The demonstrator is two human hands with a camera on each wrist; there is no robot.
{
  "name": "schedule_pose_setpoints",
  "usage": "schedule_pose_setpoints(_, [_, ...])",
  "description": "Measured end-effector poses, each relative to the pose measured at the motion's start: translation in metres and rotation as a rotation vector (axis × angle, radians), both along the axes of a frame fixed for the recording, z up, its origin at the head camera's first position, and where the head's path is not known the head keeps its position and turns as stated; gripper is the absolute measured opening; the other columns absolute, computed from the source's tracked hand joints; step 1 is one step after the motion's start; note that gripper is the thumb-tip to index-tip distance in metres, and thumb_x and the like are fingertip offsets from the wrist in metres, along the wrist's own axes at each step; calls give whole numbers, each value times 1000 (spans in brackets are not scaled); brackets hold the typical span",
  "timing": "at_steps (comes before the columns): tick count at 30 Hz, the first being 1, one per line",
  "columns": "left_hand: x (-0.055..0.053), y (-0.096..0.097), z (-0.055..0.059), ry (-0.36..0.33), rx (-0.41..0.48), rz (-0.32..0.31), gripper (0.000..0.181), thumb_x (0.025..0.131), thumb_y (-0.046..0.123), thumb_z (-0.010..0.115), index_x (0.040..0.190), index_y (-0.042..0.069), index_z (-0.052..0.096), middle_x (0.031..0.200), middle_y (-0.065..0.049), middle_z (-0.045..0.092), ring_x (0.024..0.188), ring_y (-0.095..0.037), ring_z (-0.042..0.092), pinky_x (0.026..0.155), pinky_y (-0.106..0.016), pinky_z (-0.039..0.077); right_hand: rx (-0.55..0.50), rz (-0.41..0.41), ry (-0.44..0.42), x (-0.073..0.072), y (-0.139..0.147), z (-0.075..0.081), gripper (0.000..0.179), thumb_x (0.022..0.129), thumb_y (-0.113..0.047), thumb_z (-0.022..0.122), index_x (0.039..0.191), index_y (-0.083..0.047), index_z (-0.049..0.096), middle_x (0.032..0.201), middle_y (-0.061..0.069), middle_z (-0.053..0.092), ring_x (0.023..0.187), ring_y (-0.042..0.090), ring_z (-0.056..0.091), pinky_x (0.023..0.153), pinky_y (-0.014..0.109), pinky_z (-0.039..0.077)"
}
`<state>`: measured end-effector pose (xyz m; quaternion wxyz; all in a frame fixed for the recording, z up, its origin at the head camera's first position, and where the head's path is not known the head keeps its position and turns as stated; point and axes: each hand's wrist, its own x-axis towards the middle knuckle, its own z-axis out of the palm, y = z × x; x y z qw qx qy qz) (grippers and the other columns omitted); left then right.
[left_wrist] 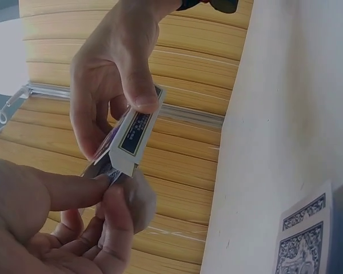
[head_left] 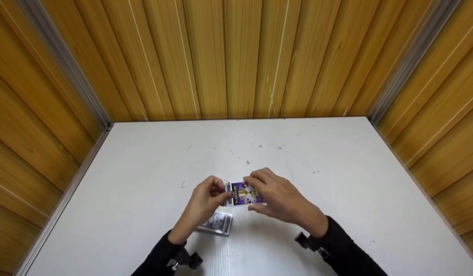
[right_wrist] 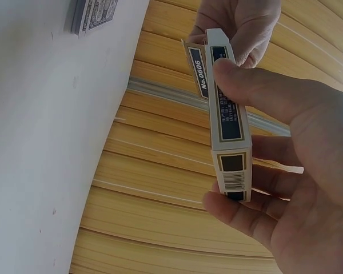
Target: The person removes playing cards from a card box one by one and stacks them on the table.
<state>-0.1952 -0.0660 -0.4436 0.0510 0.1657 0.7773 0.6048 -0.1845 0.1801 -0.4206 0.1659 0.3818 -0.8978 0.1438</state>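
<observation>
My right hand (head_left: 280,193) grips a small playing-card box (head_left: 244,193), purple on its face, with thumb and fingers on opposite edges. Its narrow side (right_wrist: 228,114) carries dark printed panels, and a flap marked "No.0606" (right_wrist: 198,71) sticks out at the open end. At that end my left hand (head_left: 207,197) pinches a few patterned playing cards (left_wrist: 107,170) between thumb and fingers. They protrude from the box mouth; how many there are is hidden by the fingers. Below the left hand, a stack of blue-and-white playing cards (head_left: 220,223) lies on the table.
The white table (head_left: 152,161) has small dark scuffs toward its middle and back. Yellow wood-look panels (head_left: 236,57) wall it in at the back and both sides. Black sleeves with wrist-worn devices (head_left: 311,243) extend from the near edge.
</observation>
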Motion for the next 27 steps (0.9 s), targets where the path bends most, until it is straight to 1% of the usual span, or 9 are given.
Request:
schedule_pose_setpoints(4, [-1,-2,1,22,25,10,28,91,-3,74,113,-4,56,90,-11,72,79,-19,67,67,-23,53,3,-12,-13,-2,2,1,69,83,-40,88,139,-9,60,126,3,59,111,17,56,78,31,55])
schedule_pose_setpoints(7, [-3,-5,4,61,19,21,36,92,-4,72,124,-2,55,89,-10,72,79,-19,67,68,-24,52,-5,-21,-24,-5,4,3,69,84,-41,87,138,-8,61,126,3,59,111,16,56,78,31,55])
schedule_pose_setpoints(10, [-4,-7,6,133,-36,53,41,92,-6,66,131,2,58,85,-4,65,76,-16,62,68,-25,51,-26,-32,-38,-7,7,4,69,83,-38,88,138,-7,61,126,3,59,111,15,55,79,31,55])
schedule_pose_setpoints(14, [-5,-10,8,199,-128,76,46,88,-8,57,130,8,66,84,-1,56,75,-15,55,67,-25,50,-47,-41,-53,-8,11,4,70,82,-35,89,139,-8,60,127,4,59,110,15,55,80,32,55])
schedule_pose_setpoints(17, [-5,-10,8,250,-184,51,45,87,-11,57,127,6,68,97,-4,55,82,-16,55,70,-26,51,-50,-43,-55,-9,13,3,70,82,-34,90,139,-7,60,128,4,59,110,16,55,80,32,55])
schedule_pose_setpoints(19, [-4,-9,8,305,-211,19,45,86,-15,59,127,3,66,110,-8,53,91,-18,56,73,-27,53,-50,-41,-52,-9,13,3,71,81,-34,90,139,-7,60,128,5,59,110,16,56,81,32,55])
schedule_pose_setpoints(22, [0,-7,9,393,-258,-30,51,85,-20,63,132,0,61,124,-13,47,95,-20,59,74,-28,55,-51,-38,-46,-10,14,2,71,80,-33,91,138,-6,60,127,6,59,111,17,56,81,32,56])
schedule_pose_setpoints(24, [3,-5,9,459,-316,-47,56,85,-19,65,136,0,58,127,-14,47,96,-19,60,75,-27,55,-50,-35,-37,-10,14,2,71,80,-33,91,138,-6,61,127,6,59,110,17,57,81,32,56])
schedule_pose_setpoints(27, [7,-3,8,547,-432,-45,61,85,-17,66,142,3,54,129,-12,49,95,-17,60,75,-26,55,-46,-35,-30,-10,15,2,70,80,-33,91,138,-6,61,126,5,59,109,16,56,81,31,56])
